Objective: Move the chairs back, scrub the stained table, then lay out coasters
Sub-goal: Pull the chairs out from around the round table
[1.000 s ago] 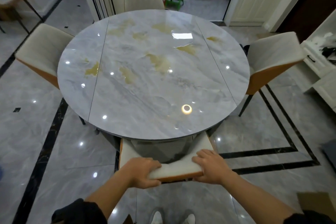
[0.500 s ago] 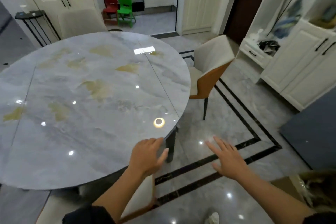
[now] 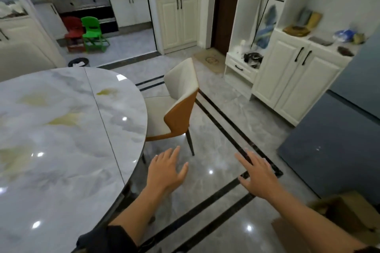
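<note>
The round marble table [image 3: 67, 150] fills the left of the view, with yellow stains [image 3: 63, 119] across its top. A white and orange chair [image 3: 178, 107] stands pushed in at the table's right edge, its back toward me. My left hand [image 3: 166, 170] hovers over the floor beside the table rim, fingers straight, holding nothing. My right hand [image 3: 257, 174] hovers further right with fingers spread, also holding nothing. Both hands are short of the chair and apart from it.
White cabinets [image 3: 292, 80] line the right wall, with a dark blue panel [image 3: 337, 150] beyond them. A cardboard box [image 3: 337, 224] sits at the lower right. Another chair back [image 3: 22, 57] shows at the far left. Red and green small chairs [image 3: 86, 33] stand in the kitchen doorway.
Both hands let go of the near chair's back a second ago. The view has swung right toward the right-hand chair, and both open hands now reach over the floor toward it.
</note>
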